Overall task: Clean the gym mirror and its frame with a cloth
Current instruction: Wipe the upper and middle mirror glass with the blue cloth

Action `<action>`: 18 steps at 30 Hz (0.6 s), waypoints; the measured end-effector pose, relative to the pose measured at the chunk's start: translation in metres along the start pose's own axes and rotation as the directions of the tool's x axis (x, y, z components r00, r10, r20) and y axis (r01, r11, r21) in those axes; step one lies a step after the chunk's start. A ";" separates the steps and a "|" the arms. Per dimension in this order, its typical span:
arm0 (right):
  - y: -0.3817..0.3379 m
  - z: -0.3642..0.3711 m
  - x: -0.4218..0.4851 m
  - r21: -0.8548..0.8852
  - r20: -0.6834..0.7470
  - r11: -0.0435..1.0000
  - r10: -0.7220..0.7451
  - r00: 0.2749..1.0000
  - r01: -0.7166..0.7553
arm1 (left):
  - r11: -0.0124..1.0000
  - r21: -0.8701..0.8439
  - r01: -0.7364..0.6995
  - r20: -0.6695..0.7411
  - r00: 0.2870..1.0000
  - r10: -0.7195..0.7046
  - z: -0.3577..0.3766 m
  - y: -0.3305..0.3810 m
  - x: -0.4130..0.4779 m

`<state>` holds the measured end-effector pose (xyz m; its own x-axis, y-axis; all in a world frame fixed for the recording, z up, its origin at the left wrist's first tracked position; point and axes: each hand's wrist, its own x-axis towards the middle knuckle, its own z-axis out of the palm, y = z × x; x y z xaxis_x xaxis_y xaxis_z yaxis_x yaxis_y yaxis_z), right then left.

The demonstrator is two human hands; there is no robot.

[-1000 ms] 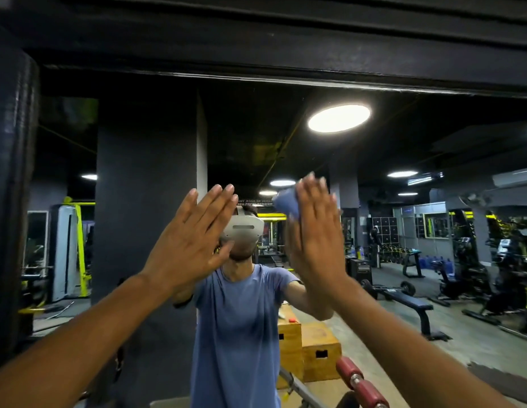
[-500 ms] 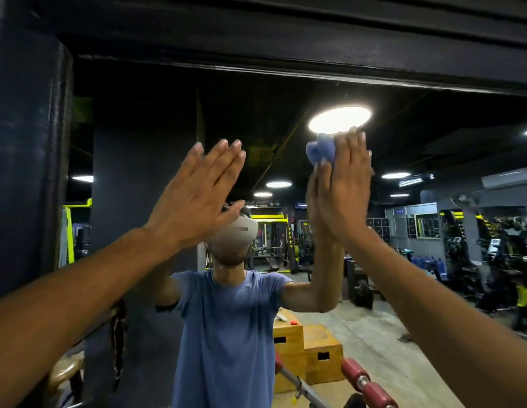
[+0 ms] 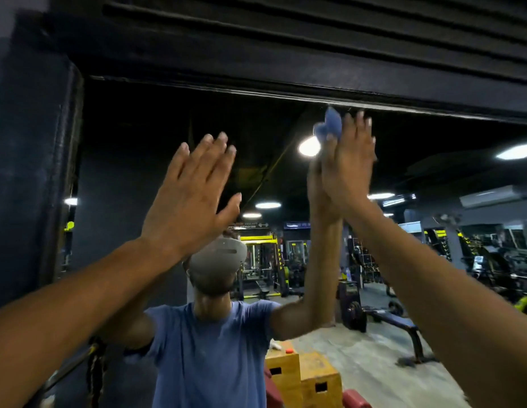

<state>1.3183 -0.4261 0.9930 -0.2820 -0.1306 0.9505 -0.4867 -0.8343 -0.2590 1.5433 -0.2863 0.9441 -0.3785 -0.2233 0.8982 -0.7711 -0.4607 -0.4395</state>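
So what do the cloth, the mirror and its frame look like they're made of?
Cloth: soft blue fabric, bunched into folds under the right hand; the weave is too blurred to tell. Mirror: glossy glass, reflecting the gym sharply. Frame: matte black with ridged bands, possibly painted wood or metal.

Single head-worn wide-angle view, close to the mirror (image 3: 432, 178), tilted up toward its top frame (image 3: 285, 81).

Looks forward and upward from head height, straight at the glass, near enough for both raised hands to reach it: left hand (image 3: 191, 198) centre-left, right hand (image 3: 349, 166) upper centre by the frame's lower edge. Edges bent by the wide lens. Takes in the gym floor only as reflection, right hand somewhat blurred. No second view to share the scene.
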 end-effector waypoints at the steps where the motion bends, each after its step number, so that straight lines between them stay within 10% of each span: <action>1: -0.017 0.011 0.013 -0.019 -0.013 1.000 0.014 1.000 -0.014 | 0.999 -0.024 0.046 -0.007 0.999 -0.046 -0.001 0.000 0.001; 8: -0.038 0.032 -0.042 -0.055 0.118 0.873 -0.477 0.871 0.485 | 1.000 -0.009 0.014 -0.061 0.998 -0.014 -0.018 -0.029 0.012; 14: -0.070 0.048 0.011 -0.064 -0.003 0.990 -0.130 0.992 0.130 | 0.997 0.005 0.082 -0.039 0.996 -0.081 -0.012 -0.047 0.006; 18: -0.107 0.058 -0.020 -0.032 0.050 0.946 -0.321 0.946 0.323 | 0.996 -0.013 0.083 -0.035 0.996 -0.083 -0.015 -0.048 0.004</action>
<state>1.4241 -0.3655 1.0118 -0.0688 0.1174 0.9907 -0.5778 -0.8142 0.0563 1.5712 -0.2519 0.9685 -0.3309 -0.1539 0.9310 -0.8064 -0.4662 -0.3637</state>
